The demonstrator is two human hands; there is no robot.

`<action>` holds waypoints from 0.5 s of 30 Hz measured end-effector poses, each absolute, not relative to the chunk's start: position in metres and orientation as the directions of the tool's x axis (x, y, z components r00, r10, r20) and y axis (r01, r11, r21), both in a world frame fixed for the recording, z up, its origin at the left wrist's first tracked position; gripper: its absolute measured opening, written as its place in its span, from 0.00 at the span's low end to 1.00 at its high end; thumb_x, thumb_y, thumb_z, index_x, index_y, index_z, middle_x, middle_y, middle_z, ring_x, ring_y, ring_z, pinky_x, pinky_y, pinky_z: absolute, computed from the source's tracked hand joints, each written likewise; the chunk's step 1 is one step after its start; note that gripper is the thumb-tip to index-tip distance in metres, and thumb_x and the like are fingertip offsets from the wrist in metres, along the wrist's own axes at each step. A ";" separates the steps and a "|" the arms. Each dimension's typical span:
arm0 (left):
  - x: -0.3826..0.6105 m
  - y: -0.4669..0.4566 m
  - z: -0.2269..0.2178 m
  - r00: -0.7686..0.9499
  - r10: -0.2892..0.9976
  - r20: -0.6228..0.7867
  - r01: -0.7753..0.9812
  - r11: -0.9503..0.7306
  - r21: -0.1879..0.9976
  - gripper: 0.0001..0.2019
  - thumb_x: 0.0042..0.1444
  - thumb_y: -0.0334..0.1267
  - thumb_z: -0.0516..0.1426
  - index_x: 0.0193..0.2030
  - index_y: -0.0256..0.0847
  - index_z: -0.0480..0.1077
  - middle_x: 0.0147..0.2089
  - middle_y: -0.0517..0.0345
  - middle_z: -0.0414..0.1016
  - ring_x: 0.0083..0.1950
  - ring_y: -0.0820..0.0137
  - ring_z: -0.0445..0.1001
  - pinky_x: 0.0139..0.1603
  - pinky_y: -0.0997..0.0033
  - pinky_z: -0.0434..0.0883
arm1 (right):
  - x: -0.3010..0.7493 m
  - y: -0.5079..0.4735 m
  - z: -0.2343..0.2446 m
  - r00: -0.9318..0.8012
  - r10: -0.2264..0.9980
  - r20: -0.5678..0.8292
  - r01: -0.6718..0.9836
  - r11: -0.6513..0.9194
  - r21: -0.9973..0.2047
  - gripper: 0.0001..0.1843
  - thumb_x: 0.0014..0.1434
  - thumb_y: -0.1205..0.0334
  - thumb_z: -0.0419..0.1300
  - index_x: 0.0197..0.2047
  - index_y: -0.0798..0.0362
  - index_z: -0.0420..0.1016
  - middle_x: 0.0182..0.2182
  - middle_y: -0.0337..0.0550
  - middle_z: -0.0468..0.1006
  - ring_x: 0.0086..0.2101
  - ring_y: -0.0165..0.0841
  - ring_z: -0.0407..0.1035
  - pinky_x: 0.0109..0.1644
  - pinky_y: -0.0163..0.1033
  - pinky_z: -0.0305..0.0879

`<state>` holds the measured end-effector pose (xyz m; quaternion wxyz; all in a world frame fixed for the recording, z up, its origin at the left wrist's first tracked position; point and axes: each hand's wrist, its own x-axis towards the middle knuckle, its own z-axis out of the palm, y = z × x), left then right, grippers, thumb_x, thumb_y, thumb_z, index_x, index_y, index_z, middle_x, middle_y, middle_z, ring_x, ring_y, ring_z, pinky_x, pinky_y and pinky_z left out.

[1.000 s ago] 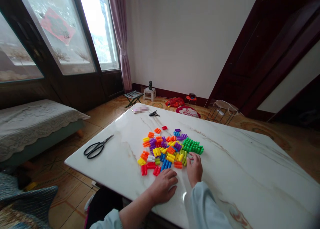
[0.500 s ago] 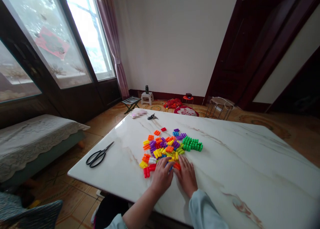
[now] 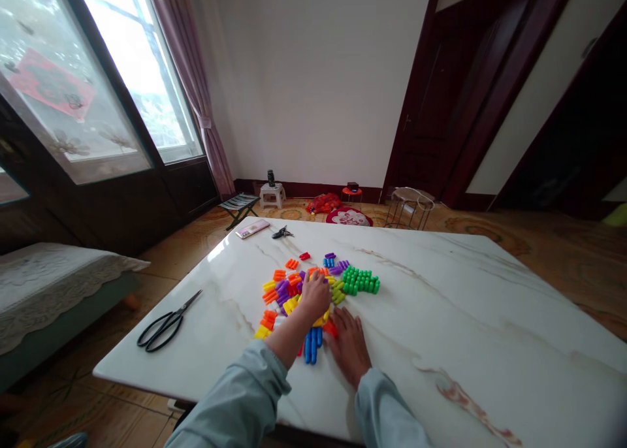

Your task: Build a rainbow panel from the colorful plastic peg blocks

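Note:
A loose pile of bright plastic toy blocks (image 3: 281, 291) lies on the white marble-patterned table (image 3: 441, 304). My left hand (image 3: 316, 296) reaches over the middle of the pile with its fingers bent down and drawn together. What sits under those fingertips is hidden. My right hand (image 3: 350, 345) rests low on the table at the pile's near right side, fingers stretched out, beside a red-orange block (image 3: 330, 328). Between my two arms lie blue blocks (image 3: 313, 347). Green blocks (image 3: 361, 280) form a joined group at the right of the pile.
Black-handled scissors (image 3: 166, 324) lie on the table's left. A pink phone (image 3: 253, 228) and a set of keys (image 3: 282, 232) are near the far edge. Beyond the table stand a white stool (image 3: 272, 196), a folding stool (image 3: 239, 203) and a wire-legged stool (image 3: 410, 203).
My left hand has moved from the pile's near edge forward onto its middle. Blue blocks now show between my arms. The right hand stays near the same blocks. The view has swung right.

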<state>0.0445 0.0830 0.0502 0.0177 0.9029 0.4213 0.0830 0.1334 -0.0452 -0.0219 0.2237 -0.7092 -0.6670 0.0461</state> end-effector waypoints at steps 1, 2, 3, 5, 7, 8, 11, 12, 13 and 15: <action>0.045 0.085 0.052 0.611 0.780 0.134 0.776 -0.624 0.092 0.14 0.59 0.38 0.51 0.43 0.36 0.75 0.52 0.41 0.69 0.61 0.52 0.59 0.63 0.46 0.50 | 0.133 -0.045 -0.023 0.115 0.963 0.245 0.922 -0.011 -0.388 0.24 0.63 0.54 0.47 0.59 0.52 0.66 0.61 0.50 0.64 0.62 0.42 0.53 0.65 0.57 0.45; 0.045 0.086 0.054 0.601 0.789 0.132 0.785 -0.613 0.090 0.14 0.59 0.36 0.51 0.42 0.34 0.76 0.51 0.39 0.69 0.59 0.51 0.60 0.62 0.46 0.52 | 0.133 -0.045 -0.025 0.124 0.958 0.260 0.918 -0.011 -0.397 0.23 0.64 0.55 0.46 0.58 0.53 0.67 0.60 0.50 0.65 0.62 0.42 0.54 0.65 0.56 0.46; 0.046 0.087 0.055 0.599 0.790 0.128 0.786 -0.611 0.092 0.13 0.59 0.36 0.50 0.41 0.34 0.75 0.51 0.38 0.69 0.58 0.51 0.60 0.60 0.47 0.55 | 0.133 -0.044 -0.026 0.131 0.952 0.278 0.914 -0.008 -0.405 0.22 0.64 0.56 0.45 0.57 0.52 0.68 0.60 0.50 0.66 0.61 0.41 0.55 0.65 0.56 0.46; 0.050 0.087 0.057 0.612 0.783 0.113 0.776 -0.622 0.103 0.13 0.59 0.37 0.51 0.43 0.37 0.74 0.51 0.42 0.68 0.57 0.54 0.62 0.56 0.53 0.60 | 0.132 -0.044 -0.029 0.143 0.938 0.317 0.910 0.001 -0.414 0.21 0.64 0.57 0.45 0.55 0.52 0.68 0.59 0.50 0.67 0.60 0.41 0.57 0.65 0.56 0.47; 0.057 0.086 0.057 0.632 0.770 0.083 0.760 -0.638 0.124 0.13 0.57 0.41 0.53 0.47 0.41 0.72 0.51 0.47 0.69 0.55 0.57 0.65 0.52 0.60 0.64 | 0.132 -0.044 -0.031 0.149 0.926 0.347 0.910 0.009 -0.414 0.20 0.64 0.58 0.46 0.55 0.52 0.68 0.58 0.50 0.68 0.60 0.41 0.57 0.65 0.56 0.48; 0.061 0.085 0.057 0.640 0.766 0.065 0.755 -0.642 0.134 0.16 0.55 0.43 0.55 0.49 0.42 0.70 0.50 0.48 0.69 0.54 0.58 0.66 0.50 0.62 0.65 | 0.132 -0.044 -0.031 0.151 0.922 0.357 0.911 0.011 -0.412 0.19 0.63 0.59 0.47 0.55 0.53 0.68 0.58 0.50 0.68 0.60 0.42 0.58 0.64 0.57 0.48; 0.074 0.084 0.055 0.646 0.763 0.006 0.755 -0.640 0.144 0.23 0.49 0.44 0.59 0.53 0.42 0.66 0.51 0.48 0.69 0.53 0.57 0.68 0.49 0.63 0.67 | 0.132 -0.044 -0.030 0.147 0.918 0.368 0.914 0.015 -0.404 0.19 0.63 0.60 0.47 0.54 0.54 0.67 0.56 0.51 0.69 0.59 0.42 0.58 0.64 0.58 0.48; 0.078 0.085 0.054 0.642 0.766 -0.013 0.760 -0.634 0.140 0.24 0.48 0.43 0.60 0.52 0.42 0.67 0.52 0.48 0.69 0.53 0.57 0.68 0.49 0.62 0.66 | 0.132 -0.045 -0.029 0.146 0.919 0.367 0.914 0.016 -0.405 0.19 0.62 0.60 0.48 0.54 0.54 0.67 0.56 0.52 0.69 0.59 0.42 0.59 0.64 0.58 0.49; 0.081 0.085 0.053 0.636 0.771 -0.032 0.767 -0.627 0.133 0.23 0.47 0.42 0.60 0.52 0.41 0.67 0.52 0.47 0.68 0.53 0.56 0.68 0.50 0.60 0.66 | 0.132 -0.045 -0.028 0.147 0.919 0.366 0.913 0.016 -0.408 0.18 0.62 0.60 0.48 0.54 0.54 0.67 0.56 0.51 0.69 0.58 0.42 0.59 0.64 0.57 0.49; 0.086 0.086 0.050 0.617 0.784 -0.065 0.785 -0.608 0.116 0.23 0.46 0.41 0.61 0.51 0.40 0.68 0.52 0.45 0.68 0.54 0.54 0.68 0.53 0.57 0.64 | 0.132 -0.045 -0.025 0.151 0.920 0.362 0.908 0.015 -0.419 0.18 0.61 0.61 0.49 0.54 0.53 0.67 0.55 0.51 0.69 0.58 0.41 0.60 0.63 0.57 0.49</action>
